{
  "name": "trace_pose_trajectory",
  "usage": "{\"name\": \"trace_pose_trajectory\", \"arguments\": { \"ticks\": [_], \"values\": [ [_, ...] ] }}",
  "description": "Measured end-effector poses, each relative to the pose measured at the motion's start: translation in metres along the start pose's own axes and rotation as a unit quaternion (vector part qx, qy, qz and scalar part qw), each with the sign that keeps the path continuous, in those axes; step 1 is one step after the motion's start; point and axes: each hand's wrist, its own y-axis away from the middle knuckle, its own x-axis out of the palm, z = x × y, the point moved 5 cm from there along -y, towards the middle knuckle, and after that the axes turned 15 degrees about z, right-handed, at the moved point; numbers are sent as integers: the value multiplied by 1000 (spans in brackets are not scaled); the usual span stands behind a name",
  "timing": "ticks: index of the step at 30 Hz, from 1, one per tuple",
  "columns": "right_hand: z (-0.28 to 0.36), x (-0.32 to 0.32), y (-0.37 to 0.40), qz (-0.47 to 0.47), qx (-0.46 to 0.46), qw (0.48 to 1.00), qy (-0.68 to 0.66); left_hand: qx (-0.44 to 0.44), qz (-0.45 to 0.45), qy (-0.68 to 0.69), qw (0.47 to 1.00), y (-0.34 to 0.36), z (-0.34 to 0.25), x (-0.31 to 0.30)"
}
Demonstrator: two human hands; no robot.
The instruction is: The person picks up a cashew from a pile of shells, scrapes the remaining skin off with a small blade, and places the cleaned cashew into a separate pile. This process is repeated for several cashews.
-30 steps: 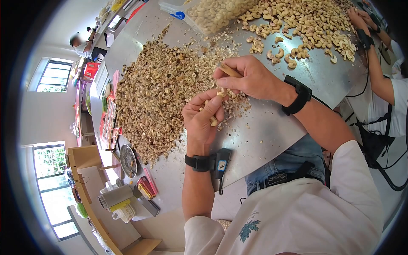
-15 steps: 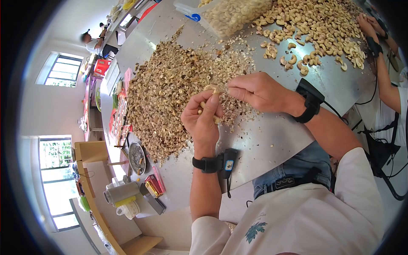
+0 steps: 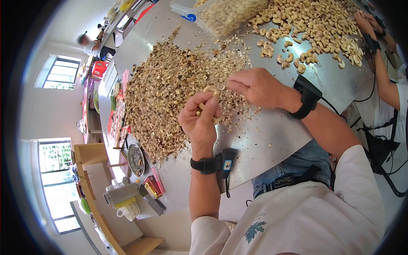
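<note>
My left hand [image 3: 199, 117] is closed, pinching a pale cashew nut [image 3: 211, 89] between thumb and fingertips. More pale cashews [image 3: 200, 108] show tucked among its curled fingers. Just to the right, my right hand [image 3: 260, 87] has thumb and forefinger pressed together close to that nut; whatever lies in the pinch, if anything, is too small to make out. Both hands are over a wide heap of brownish cashew bits and skin flakes [image 3: 165, 93] spread on the metal table [image 3: 272, 140].
A clear plastic tub [image 3: 221, 21] of cashews stands at the far edge, beside a pile of whole cashews [image 3: 314, 25]. A co-worker's hands [image 3: 365, 22] are at that pile. On the left are a round metal dish [image 3: 136, 159], small boxes [image 3: 152, 187] and a grey cylinder [image 3: 121, 194].
Both hands stay close together over the heap, with the left still holding the nut. The right fingertips have shifted very slightly; the whole view has moved a little.
</note>
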Motion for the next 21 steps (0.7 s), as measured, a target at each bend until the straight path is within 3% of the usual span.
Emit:
{"name": "trace_pose_trajectory", "arguments": {
  "ticks": [4,13,21],
  "values": [
    [-1,-2,0,19,-16,998,-56,-13,-9,9,1000,-1,-1,2],
    [0,3,1,43,-24,998,-37,-9,4,20,1000,-1,3,0],
    [-12,-3,-1,10,50,998,-44,-8,36,-14,999,0,-3,2]
  ]
}}
